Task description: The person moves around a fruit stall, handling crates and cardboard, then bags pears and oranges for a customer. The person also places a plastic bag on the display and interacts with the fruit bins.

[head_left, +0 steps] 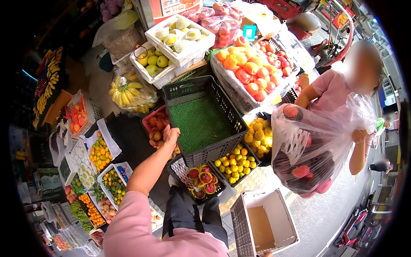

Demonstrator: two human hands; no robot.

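Observation:
My left hand is closed on the left rim of a black plastic crate. Its bottom is lined with green, grass-like matting, and no fruit lies in it. At the lower edge, a small part of my right hand shows at the near rim of a white plastic crate. That crate is tilted, with a brown cardboard piece inside. Most of my right hand and its arm are out of sight. Below the black crate sits a smaller crate of dragon fruit.
At right, a person in pink holds up a big clear bag of red fruit. Oranges, pears in white crates, small yellow citrus fruit and bagged bananas surround the black crate. More fruit crates line the left.

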